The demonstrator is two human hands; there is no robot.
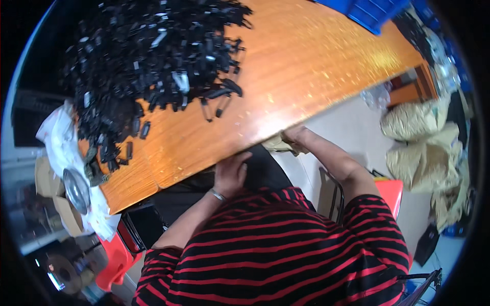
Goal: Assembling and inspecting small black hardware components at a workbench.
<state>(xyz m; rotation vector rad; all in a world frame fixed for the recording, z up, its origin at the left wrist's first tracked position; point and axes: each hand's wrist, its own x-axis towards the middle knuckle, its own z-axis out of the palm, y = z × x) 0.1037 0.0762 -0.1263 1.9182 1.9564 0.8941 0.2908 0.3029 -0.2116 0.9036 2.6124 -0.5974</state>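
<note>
R grip [294,134] at crinkly tan bag [283,146], can't tell if pinching; L grip [234,171] spread nr glossy wood tbl [291,66].

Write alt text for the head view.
Someone in a red-striped shirt has the right hand at crumpled brown material beside a wooden table, the left hand over the lap. Small black parts lie heaped on the table.

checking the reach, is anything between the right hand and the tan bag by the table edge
Nothing visible: the right hand is at the tan bag, apparently touching it, beside the table. Whether it grips the bag is hidden.
</note>
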